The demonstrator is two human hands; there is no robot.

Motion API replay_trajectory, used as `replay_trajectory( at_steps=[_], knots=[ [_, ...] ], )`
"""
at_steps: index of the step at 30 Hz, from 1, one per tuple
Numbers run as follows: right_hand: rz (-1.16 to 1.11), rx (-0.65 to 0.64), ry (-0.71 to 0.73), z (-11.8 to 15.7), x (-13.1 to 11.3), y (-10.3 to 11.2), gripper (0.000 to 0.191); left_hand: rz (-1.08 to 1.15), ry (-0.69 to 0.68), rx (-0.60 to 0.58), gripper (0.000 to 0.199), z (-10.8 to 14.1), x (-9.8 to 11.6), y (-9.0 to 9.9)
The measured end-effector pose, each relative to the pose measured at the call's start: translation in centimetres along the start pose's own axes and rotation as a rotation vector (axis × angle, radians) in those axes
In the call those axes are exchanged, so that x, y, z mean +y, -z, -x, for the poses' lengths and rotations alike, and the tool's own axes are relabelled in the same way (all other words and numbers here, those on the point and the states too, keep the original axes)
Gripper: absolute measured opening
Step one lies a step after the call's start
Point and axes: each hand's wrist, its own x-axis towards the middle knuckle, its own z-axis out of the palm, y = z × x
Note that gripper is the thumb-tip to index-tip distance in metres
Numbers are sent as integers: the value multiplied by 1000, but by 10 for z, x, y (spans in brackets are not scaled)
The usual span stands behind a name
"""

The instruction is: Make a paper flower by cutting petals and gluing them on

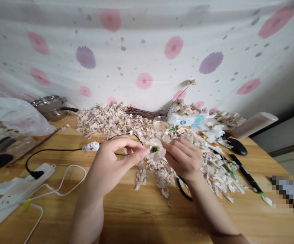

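Observation:
A pale pinkish flower [158, 155] with a green centre is held up in front of me, above the wooden table. My left hand [119, 157] pinches its left edge between thumb and fingers. On the other side, my right hand [185, 157] has its fingers closed at the flower's right petals, their tips partly hidden. Loose dried-looking petals [103, 118] lie heaped behind and under both hands. Beyond the flower stands a small clear cup [161, 124], near a bundle of thin brown stems [147, 113].
Finished-looking flowers [182, 107] rest on a tissue pack [187, 120]. At left are a power strip [15, 193] with cords, a plastic bag [17, 115] and a metal pot [47, 105]. To the right lie a black mouse [238, 146], a dark stick-like object [247, 174] and a pale cylinder [256, 124].

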Motion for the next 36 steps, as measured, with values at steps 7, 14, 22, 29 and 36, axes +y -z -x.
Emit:
replay_trajectory(
  at_steps=[7,14,22,29,36],
  knots=[
    [-31,-19,-15,0,1,1,7,-27,-25,54,1,0,2,-8],
    [-56,-39,-40,0,0,0,8,-100,-91,96,2,2,3,-8],
    [-74,-41,-30,0,1,1,5,-107,-79,106,2,2,1,-8],
    [-91,-57,-23,0,1,-1,9,-51,-14,165,8,1,1,-7],
    [-77,-68,-19,3,1,-1,11,-37,-51,119,8,0,-2,-8]
  ],
)
